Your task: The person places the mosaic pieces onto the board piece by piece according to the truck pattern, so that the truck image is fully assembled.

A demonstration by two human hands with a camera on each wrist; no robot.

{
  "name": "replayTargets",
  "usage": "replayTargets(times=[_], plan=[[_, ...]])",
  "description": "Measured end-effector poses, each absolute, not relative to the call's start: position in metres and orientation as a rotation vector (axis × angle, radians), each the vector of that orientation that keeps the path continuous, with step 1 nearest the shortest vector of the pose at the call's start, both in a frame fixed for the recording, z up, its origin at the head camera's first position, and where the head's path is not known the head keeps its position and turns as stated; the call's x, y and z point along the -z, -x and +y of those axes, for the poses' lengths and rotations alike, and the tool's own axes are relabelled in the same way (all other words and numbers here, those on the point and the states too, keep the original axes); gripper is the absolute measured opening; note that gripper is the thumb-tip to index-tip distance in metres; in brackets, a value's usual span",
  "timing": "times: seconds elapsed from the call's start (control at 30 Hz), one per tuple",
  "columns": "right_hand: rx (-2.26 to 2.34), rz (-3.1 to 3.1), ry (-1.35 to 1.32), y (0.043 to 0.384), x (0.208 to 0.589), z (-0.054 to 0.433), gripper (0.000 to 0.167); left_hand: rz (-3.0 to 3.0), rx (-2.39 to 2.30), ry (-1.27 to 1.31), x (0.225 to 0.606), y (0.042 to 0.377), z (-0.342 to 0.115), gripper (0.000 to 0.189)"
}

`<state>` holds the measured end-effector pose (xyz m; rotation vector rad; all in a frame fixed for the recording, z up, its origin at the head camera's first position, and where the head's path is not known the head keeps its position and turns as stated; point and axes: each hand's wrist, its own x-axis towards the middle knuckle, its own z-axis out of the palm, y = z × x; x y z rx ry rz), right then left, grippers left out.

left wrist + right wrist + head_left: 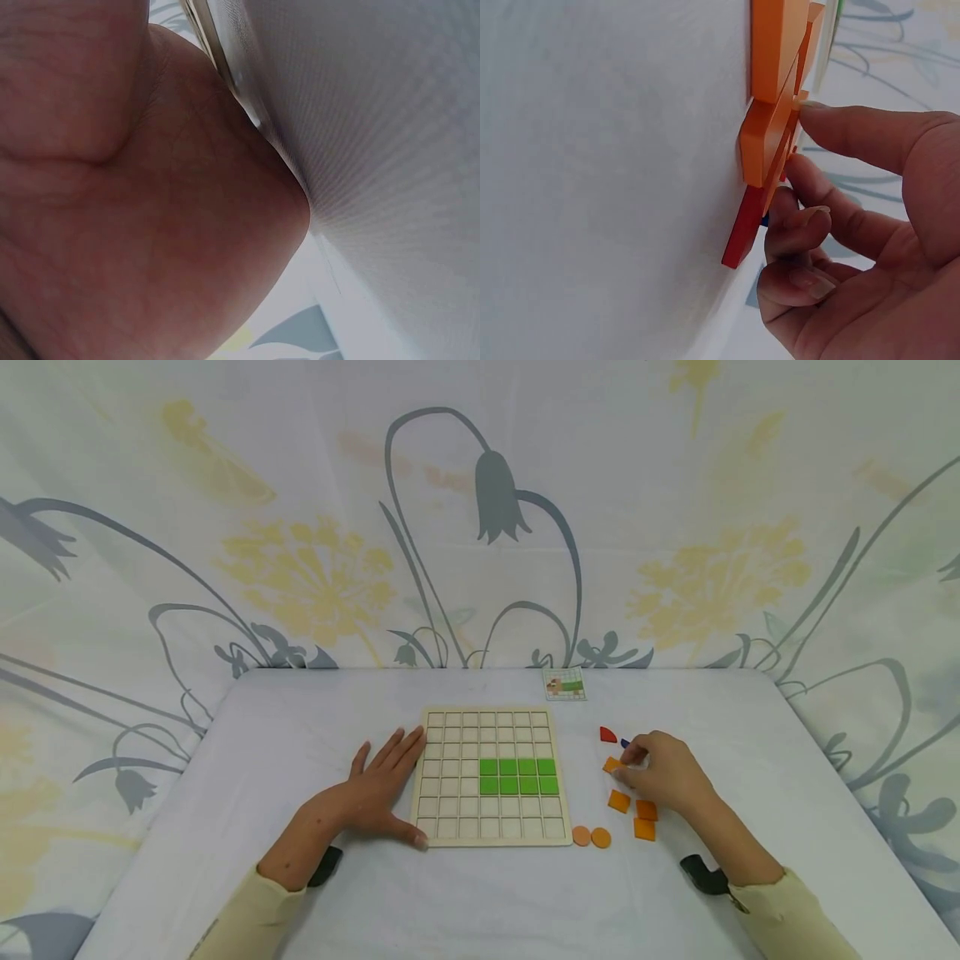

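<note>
My left hand [377, 795] lies with fingers spread along the left side of a square wooden grid board [446, 808]; its thumb is at the near left corner. Two rows of green square tiles [517, 777] sit in the board's right half. To the right of the board, the thumb and forefinger of my right hand [663, 774] pinch an orange square tile [612, 765] at the table. Beside that hand lie a red quarter-round piece [607, 735] and a blue piece [624, 743], partly hidden. The left wrist view is mostly filled by the left palm [172, 225].
Nearer me are more orange square tiles [618, 801], two of them side by side. An orange disc [601, 837] and a paler disc [581, 836] lie by the board's near right corner. A small picture card [565, 684] lies at the table's back edge, before a flower-patterned cloth.
</note>
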<state>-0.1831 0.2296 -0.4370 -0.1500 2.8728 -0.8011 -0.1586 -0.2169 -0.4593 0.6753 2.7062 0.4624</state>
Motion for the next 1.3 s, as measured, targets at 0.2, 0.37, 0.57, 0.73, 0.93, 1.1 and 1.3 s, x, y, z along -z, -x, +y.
replayTargets(times=[0.2, 0.37, 0.57, 0.73, 0.93, 1.1, 1.3], plan=[[0.849, 2.838, 0.123, 0.184, 0.437, 0.225, 0.018, 2.701, -0.467, -0.676, 0.46, 0.159, -0.217, 0.147], [0.874, 2.84, 0.154, 0.185, 0.438, 0.223, 0.019, 2.704, -0.463, -0.673, 0.46, 0.159, -0.217, 0.147], [0.896, 2.862, 0.21, 0.184, 0.438, 0.215, 0.014, 2.701, -0.454, -0.672, 0.459, 0.159, -0.217, 0.147], [0.943, 2.869, 0.264, 0.182, 0.436, 0.204, 0.01, 2.689, -0.479, -0.665, 0.458, 0.158, -0.217, 0.146], [0.987, 2.848, 0.366, 0.181, 0.432, 0.185, 0.005, 2.686, -0.464, -0.652, 0.457, 0.159, -0.217, 0.146], [1.021, 2.828, 0.465, 0.182, 0.428, 0.164, 0.005, 2.686, -0.47, -0.645, 0.455, 0.158, -0.217, 0.146], [1.046, 2.773, 0.545, 0.186, 0.428, 0.134, 0.006, 2.681, -0.482, -0.651, 0.455, 0.157, -0.217, 0.146]])
